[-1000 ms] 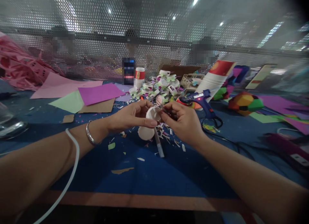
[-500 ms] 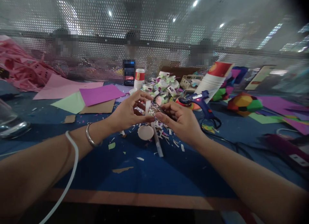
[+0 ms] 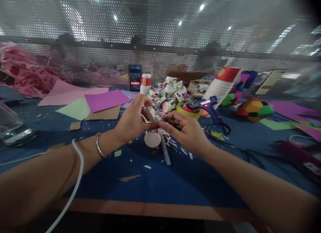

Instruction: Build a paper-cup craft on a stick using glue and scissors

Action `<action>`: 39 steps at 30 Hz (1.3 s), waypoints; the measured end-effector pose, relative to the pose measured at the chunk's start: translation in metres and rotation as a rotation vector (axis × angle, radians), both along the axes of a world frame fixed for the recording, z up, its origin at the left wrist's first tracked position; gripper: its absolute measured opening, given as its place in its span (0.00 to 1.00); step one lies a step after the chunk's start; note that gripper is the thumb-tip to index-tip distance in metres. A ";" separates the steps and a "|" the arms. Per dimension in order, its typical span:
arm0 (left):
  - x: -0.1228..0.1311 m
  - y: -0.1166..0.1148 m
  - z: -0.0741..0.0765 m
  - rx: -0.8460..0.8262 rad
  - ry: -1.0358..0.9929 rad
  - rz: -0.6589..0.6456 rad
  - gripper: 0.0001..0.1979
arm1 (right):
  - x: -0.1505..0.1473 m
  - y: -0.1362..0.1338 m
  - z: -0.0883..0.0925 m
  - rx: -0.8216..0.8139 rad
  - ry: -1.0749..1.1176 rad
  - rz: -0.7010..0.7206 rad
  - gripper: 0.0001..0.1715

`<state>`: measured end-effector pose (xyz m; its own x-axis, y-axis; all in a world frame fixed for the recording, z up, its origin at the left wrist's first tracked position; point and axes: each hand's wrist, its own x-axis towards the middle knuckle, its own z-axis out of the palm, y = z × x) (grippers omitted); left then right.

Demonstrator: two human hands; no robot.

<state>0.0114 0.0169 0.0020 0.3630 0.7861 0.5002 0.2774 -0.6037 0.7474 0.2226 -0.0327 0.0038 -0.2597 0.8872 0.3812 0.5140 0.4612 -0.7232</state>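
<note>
My left hand (image 3: 134, 117) grips a white, curved paper cup piece (image 3: 151, 113) between thumb and fingers. Facing it, my right hand (image 3: 187, 129) is closed on a slim, dark metallic tool that looks like small scissors (image 3: 160, 117); its tip reaches toward the white piece, and my fingers cover most of it. Below the hands lie a round white cup base (image 3: 152, 140) and a translucent stick (image 3: 165, 149). Paper scraps are scattered around them. Behind my hands rises a heap of cut cup pieces (image 3: 172, 90) with pale green and white flaps.
A blue glue gun (image 3: 212, 107) with its cable lies right of my hand, before stacked paper cups (image 3: 218, 89). Coloured paper sheets (image 3: 106, 100) spread on the left, near a glass (image 3: 12, 126). A phone (image 3: 135, 77) stands at the back. A white cord (image 3: 77, 172) crosses my left forearm.
The white piece has tilted in my left hand, and its fingers have curled closer around it. My right hand and its tool have moved slightly left, nearer to the piece. The view has shifted slightly.
</note>
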 end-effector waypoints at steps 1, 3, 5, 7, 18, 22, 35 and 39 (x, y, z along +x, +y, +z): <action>0.000 0.000 0.000 0.012 -0.008 0.013 0.30 | 0.000 0.000 0.000 0.000 -0.004 0.000 0.21; -0.001 0.000 0.001 0.047 0.007 0.036 0.27 | -0.001 0.000 0.000 -0.012 0.004 0.009 0.20; -0.001 0.000 0.001 0.081 0.061 0.041 0.24 | -0.002 0.000 0.001 -0.028 0.018 0.020 0.20; 0.000 0.001 0.002 0.057 0.090 0.008 0.22 | -0.002 -0.001 0.002 -0.028 0.027 0.026 0.21; 0.000 0.003 0.014 -0.308 -0.161 -0.321 0.15 | 0.003 -0.007 0.012 0.043 0.041 -0.014 0.20; 0.000 0.005 0.012 -0.262 -0.130 -0.280 0.11 | 0.003 -0.009 0.013 0.073 0.011 -0.018 0.21; 0.000 0.000 0.010 -0.181 -0.085 -0.294 0.08 | 0.003 -0.009 0.013 0.092 -0.054 -0.015 0.20; 0.001 0.001 0.011 -0.172 -0.085 -0.275 0.08 | 0.004 -0.011 0.014 0.088 -0.081 -0.008 0.19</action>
